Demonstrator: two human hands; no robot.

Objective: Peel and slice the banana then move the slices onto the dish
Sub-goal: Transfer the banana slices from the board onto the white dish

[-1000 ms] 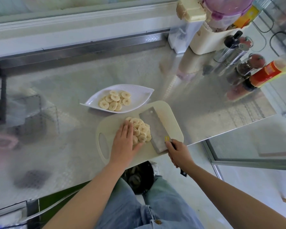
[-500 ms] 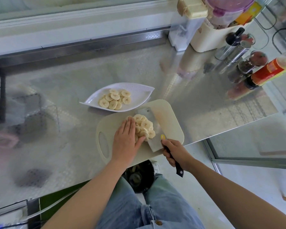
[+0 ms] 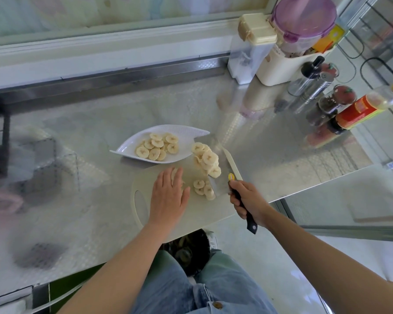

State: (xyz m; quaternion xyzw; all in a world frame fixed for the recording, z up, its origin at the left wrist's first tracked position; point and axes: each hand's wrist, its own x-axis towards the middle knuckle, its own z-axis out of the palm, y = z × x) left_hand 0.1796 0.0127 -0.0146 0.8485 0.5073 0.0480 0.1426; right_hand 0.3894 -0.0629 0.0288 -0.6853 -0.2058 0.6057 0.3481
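My right hand (image 3: 247, 199) grips the black handle of a cleaver (image 3: 216, 175) and holds it lifted above the cream cutting board (image 3: 145, 214). A pile of banana slices (image 3: 205, 158) rides on the flat blade, near the edge of the white leaf-shaped dish (image 3: 186, 132). Several slices (image 3: 156, 147) lie in the dish. A few loose slices (image 3: 202, 188) remain on the board under the blade. My left hand (image 3: 168, 196) rests flat and open on the board, left of those slices, with a slice partly hidden under its fingers.
Bottles, shakers and jars (image 3: 340, 103) crowd the back right of the steel counter (image 3: 77, 211). A cream caddy (image 3: 279, 66) with a purple-lidded container (image 3: 304, 19) stands behind them. The counter's front edge runs just below the board. My legs in jeans (image 3: 191, 288) are under it.
My right hand slid the cleaver under the slices and lifted it with a pile on the blade toward the dish. My left hand came off the pile and stayed on the board.
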